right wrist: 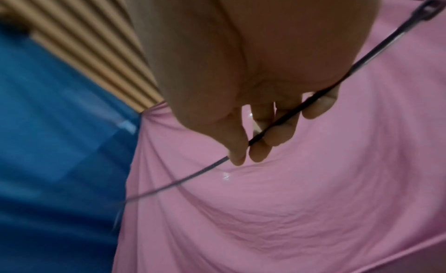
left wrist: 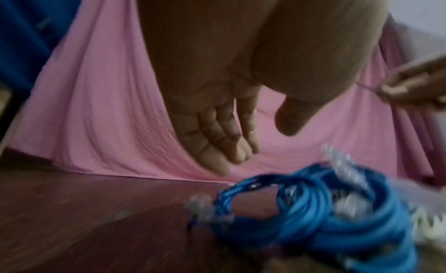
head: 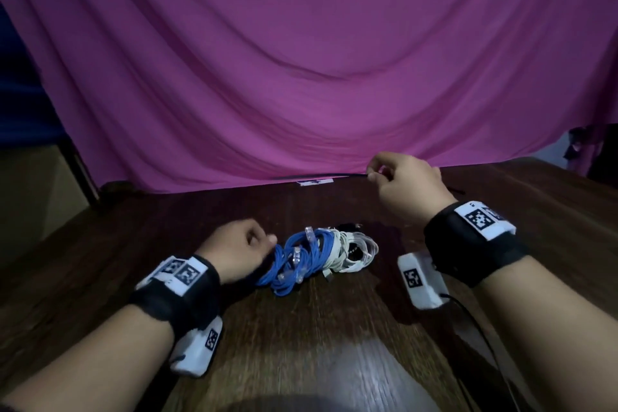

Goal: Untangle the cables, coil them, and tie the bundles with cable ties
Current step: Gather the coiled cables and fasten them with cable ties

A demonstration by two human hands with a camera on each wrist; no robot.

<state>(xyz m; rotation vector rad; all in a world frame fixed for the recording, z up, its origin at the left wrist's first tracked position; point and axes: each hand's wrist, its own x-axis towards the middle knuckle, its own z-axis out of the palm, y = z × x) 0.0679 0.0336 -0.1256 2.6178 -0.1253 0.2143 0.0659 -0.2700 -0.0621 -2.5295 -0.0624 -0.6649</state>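
Note:
A tangled heap lies mid-table: blue network cables (head: 297, 261) with clear plugs, and white cables (head: 351, 251) against their right side. My left hand (head: 244, 244) hovers at the left edge of the blue cables (left wrist: 313, 210). In the left wrist view its fingers (left wrist: 217, 139) are straight and hold nothing. My right hand (head: 401, 184) is raised near the back of the table. It pinches a thin black cable tie (head: 321, 176) that sticks out to the left. In the right wrist view the cable tie (right wrist: 188, 177) runs between thumb and fingers (right wrist: 253, 134), with its head at the upper right.
The dark wooden table (head: 301, 344) ends at a draped pink cloth (head: 301, 77). A small white marker label (head: 314, 182) lies at the back edge. A black lead (head: 475, 328) trails from my right wrist unit across the table's right side.

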